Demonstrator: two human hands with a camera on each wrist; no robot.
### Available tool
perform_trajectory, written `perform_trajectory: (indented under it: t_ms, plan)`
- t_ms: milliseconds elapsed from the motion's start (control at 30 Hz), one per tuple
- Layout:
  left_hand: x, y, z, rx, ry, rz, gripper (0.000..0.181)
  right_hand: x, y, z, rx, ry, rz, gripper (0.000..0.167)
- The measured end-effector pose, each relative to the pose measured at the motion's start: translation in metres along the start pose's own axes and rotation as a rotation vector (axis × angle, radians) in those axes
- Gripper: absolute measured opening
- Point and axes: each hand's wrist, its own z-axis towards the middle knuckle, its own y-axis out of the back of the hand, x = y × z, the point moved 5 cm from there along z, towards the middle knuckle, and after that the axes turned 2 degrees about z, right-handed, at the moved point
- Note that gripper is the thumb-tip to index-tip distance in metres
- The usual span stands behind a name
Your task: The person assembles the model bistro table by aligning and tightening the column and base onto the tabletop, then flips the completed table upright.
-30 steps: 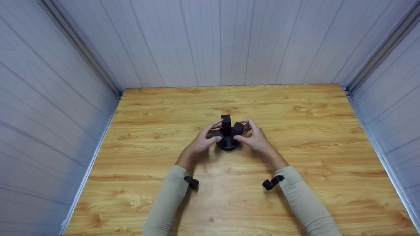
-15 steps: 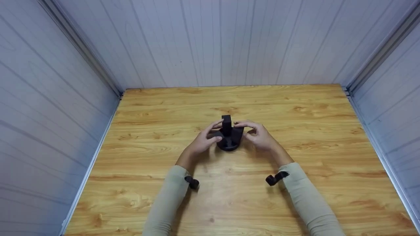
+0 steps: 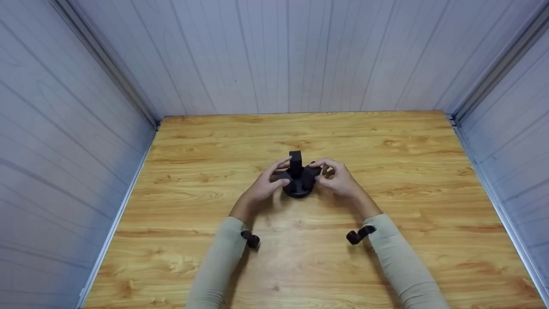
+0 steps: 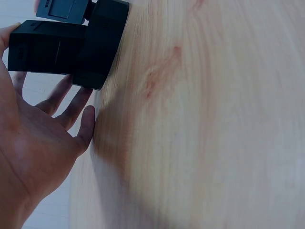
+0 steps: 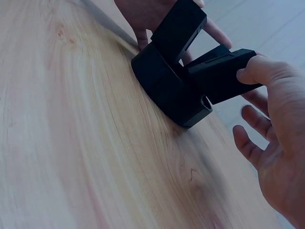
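A black round base rests on the table with three black rectangular blocks standing up from it. My left hand holds the left block, thumb on the near side and fingers behind it. In the head view, the back block rises tallest, beside my left fingertips. My right hand pinches the outer end of the right block between thumb and index finger. That block leans outward to the right; its lower end is at the base. My other right fingers are off the block, loosely bent.
The wood-grain table surrounds the base on all sides. Pale panelled walls enclose it at the back, left and right. A black wrist camera is on the left sleeve, another camera on the right.
My right hand has shifted slightly right, its grip loosening and then renewed on the right block, which has tipped from nearly upright to leaning outward. The left hand stays in place.
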Motion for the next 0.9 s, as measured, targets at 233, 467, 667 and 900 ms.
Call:
perform_trajectory:
  t_ms: [233,467,667,900]
  plan:
    - [-0.003,0.0,-0.002,0.0,-0.019,0.01,0.07,-0.003,-0.013,-0.005,-0.042,-0.006,0.035,0.044]
    - [-0.002,-0.002,-0.002,0.001,-0.006,0.018,0.07,0.0,-0.013,-0.012,0.037,-0.029,-0.02,0.062]
    - [-0.001,-0.001,-0.001,-0.006,-0.008,0.004,0.07,0.011,-0.002,-0.012,0.191,0.025,-0.024,0.068]
    - [0.0,-0.001,-0.001,-0.004,-0.004,-0.004,0.071,0.012,0.003,-0.012,0.285,-0.01,-0.053,0.06]
